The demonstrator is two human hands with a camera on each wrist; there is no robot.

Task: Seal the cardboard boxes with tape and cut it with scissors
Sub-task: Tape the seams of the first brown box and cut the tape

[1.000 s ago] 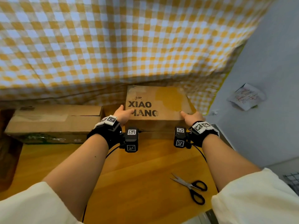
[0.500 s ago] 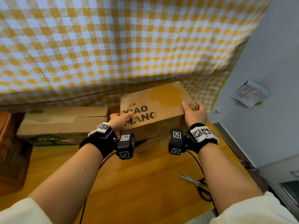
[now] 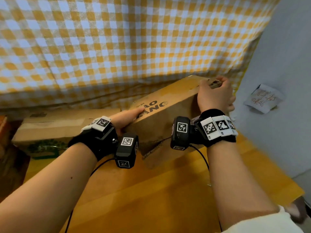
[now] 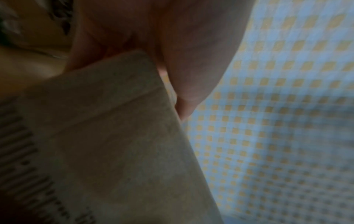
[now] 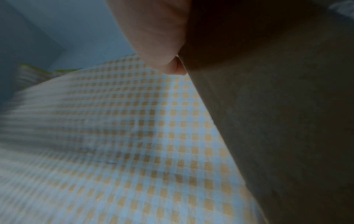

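A brown cardboard box [image 3: 168,118] printed with black letters is tilted, its right end raised high and its near left corner low over the wooden table [image 3: 151,199]. My left hand [image 3: 129,117] grips the box's left end, thumb on the printed face. My right hand [image 3: 217,95] grips the raised right end, fingers curled over the far corner. In the left wrist view a finger [image 4: 191,68] lies along the box edge [image 4: 114,144]. In the right wrist view a fingertip [image 5: 159,45] presses the box side [image 5: 287,121]. No tape or scissors are in view.
A second, longer cardboard box [image 3: 50,130] lies at the back left of the table. A yellow and white checked cloth [image 3: 134,47] hangs behind. A grey wall with a paper note [image 3: 264,98] is on the right. A dark brown object [image 3: 10,157] sits at the left edge.
Both hands have turned and tilted the lettered box, the right end rising and swinging away. The view has shifted, so the scissors on the table are out of frame.
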